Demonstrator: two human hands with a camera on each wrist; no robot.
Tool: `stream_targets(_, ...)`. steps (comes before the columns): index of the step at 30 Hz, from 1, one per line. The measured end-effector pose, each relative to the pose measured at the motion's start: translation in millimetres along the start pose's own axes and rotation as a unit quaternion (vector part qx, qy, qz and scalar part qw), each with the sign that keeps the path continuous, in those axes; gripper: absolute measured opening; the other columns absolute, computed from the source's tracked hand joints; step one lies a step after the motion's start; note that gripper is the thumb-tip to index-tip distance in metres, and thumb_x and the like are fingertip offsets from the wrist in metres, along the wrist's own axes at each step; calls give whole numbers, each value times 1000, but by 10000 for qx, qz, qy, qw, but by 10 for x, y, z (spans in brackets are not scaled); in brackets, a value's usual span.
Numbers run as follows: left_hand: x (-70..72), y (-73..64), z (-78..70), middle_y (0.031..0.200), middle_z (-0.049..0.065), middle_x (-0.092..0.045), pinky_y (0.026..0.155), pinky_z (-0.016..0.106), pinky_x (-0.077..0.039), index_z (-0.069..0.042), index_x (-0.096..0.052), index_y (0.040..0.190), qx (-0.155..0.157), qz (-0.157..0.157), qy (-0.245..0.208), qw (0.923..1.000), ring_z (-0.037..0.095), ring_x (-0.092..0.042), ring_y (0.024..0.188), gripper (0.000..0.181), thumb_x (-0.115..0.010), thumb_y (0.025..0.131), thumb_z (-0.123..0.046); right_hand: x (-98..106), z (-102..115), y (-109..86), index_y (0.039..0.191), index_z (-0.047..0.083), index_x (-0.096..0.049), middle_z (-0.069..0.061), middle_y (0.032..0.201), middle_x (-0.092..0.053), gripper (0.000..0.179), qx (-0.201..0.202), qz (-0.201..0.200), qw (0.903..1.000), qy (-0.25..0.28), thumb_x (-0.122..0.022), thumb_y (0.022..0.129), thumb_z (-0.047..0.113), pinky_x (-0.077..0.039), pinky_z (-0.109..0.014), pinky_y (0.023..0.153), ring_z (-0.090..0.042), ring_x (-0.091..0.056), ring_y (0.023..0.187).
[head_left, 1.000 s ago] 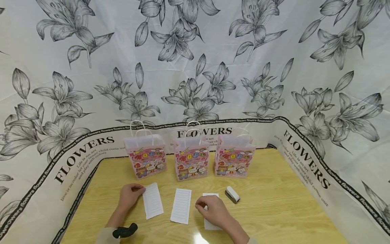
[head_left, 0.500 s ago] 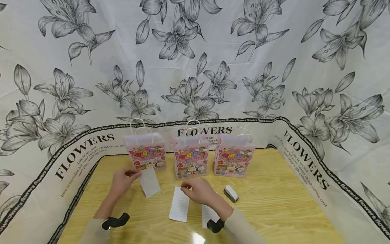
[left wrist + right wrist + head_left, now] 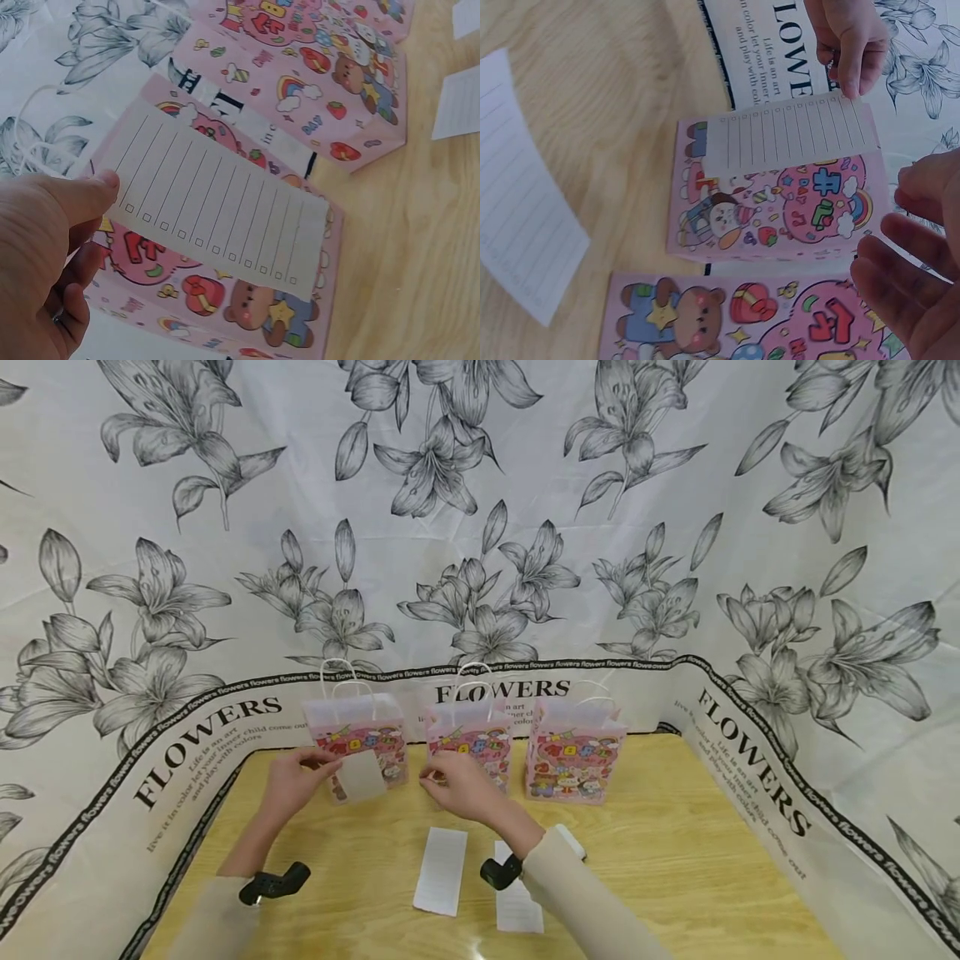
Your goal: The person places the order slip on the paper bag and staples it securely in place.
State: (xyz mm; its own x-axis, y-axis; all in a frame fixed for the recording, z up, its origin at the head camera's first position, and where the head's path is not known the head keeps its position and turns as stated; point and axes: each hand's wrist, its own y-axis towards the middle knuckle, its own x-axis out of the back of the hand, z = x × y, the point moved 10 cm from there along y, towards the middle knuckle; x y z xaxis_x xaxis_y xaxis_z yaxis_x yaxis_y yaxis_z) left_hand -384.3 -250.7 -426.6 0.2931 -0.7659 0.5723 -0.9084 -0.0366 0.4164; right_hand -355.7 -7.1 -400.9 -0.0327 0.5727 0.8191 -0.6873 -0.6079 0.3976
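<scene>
My left hand pinches the top corner of a white checklist slip. Ruled lines and small square boxes run down the slip in the left wrist view. It hangs against the front of the left pink gift bag, covering part of the cartoon print. In front of the middle gift bag is my right hand. Its fingers are loosely curled in the right wrist view and hold nothing; the left bag is just beyond them.
A third matching gift bag stands at the right. Two more ruled slips lie on the wooden table: a middle slip and a right slip. A small white stapler is partly hidden by the right sleeve. Flower-printed cloth surrounds the table.
My left hand has lifted the left slip off the table and carried it up to the left bag's front. My right hand has moved up and left from the right slip to the middle bag.
</scene>
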Motion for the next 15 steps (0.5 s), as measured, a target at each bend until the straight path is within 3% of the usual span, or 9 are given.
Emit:
stream_targets(7,134,125,-138,78,5,-70,61,31,-48,-6,-76,83,-259,-217,176,9993,24,-63,76,11,-79,83,-16,85,26,311,116,5,-64,-8,114,-63,23,-224,-269,9985,413,-64,95,16,-52,-25,76,-21,-62,101)
stream_targets(15,217,222,-298,95,15,-54,70,44,-43,1,-74,80,-907,-595,309,9936,32,-54,88,10,-81,80,-7,143,-70,620,137,3,-47,-12,136,-46,45,-1178,-460,9836,1283,-61,97,19,-49,-31,92,-30,-52,120)
